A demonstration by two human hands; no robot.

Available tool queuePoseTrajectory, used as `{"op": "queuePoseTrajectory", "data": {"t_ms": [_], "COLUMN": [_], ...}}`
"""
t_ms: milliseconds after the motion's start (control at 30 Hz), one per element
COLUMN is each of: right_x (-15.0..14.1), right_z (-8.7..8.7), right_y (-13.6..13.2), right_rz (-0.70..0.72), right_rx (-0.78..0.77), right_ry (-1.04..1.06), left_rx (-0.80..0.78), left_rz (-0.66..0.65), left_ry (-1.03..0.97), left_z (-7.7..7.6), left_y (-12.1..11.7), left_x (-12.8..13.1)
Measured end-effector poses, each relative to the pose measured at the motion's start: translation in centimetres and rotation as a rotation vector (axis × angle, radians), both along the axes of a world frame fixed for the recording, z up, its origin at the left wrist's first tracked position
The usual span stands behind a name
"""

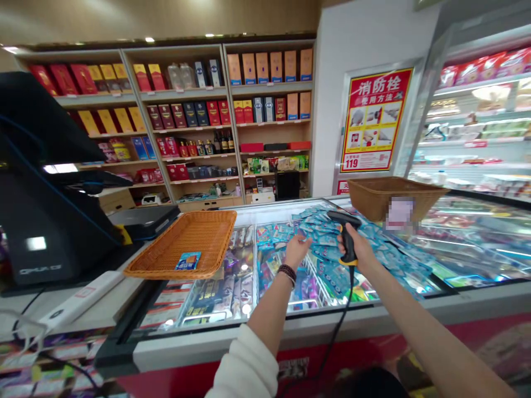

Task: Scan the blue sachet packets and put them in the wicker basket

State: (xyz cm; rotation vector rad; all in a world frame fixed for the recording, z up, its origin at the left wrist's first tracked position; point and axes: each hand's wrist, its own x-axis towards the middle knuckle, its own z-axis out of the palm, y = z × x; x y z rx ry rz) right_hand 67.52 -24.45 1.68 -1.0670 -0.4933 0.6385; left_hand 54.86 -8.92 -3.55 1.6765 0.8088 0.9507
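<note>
My right hand (357, 247) is wrapped around the grip of a black and yellow barcode scanner (347, 243), whose head points left over the packets. Its cable hangs down across the freezer's front edge. My left hand (297, 250), with a beaded bracelet at the wrist, is over the left part of a pile of small blue packets (327, 240). Its thumb and fingers look slightly apart, and I make out nothing held between them. One blue packet (188, 261) lies alone in the shallow orange wicker basket (182, 235) on the left.
The packets lie on the glass top of a chest freezer (215, 293) with wrapped goods inside. A deeper brown basket (390, 193) stands behind on the right. A black checkout terminal (50, 193) and a white power strip (83, 296) are at the left. Stocked shelves (186, 127) line the back wall.
</note>
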Motion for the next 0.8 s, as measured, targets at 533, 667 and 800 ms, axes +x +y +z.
{"op": "queuePoseTrajectory", "data": {"t_ms": [533,667,800], "right_x": [-0.3,-2.6,-5.7], "right_z": [-3.7,-3.6,-3.9], "right_y": [-0.3,0.9,2.6], "right_rz": [-0.066,0.018,0.112], "right_rx": [-0.070,-0.059,-0.092], "right_ry": [0.022,-0.033,-0.075], "left_rx": [-0.171,-0.231,-0.247], "left_rz": [0.081,0.124,0.159], "left_ry": [0.085,-0.187,-0.372], "left_z": [-2.1,-3.3,-4.1], "left_y": [0.3,1.9,3.0], "left_x": [1.9,-3.0,-6.8]}}
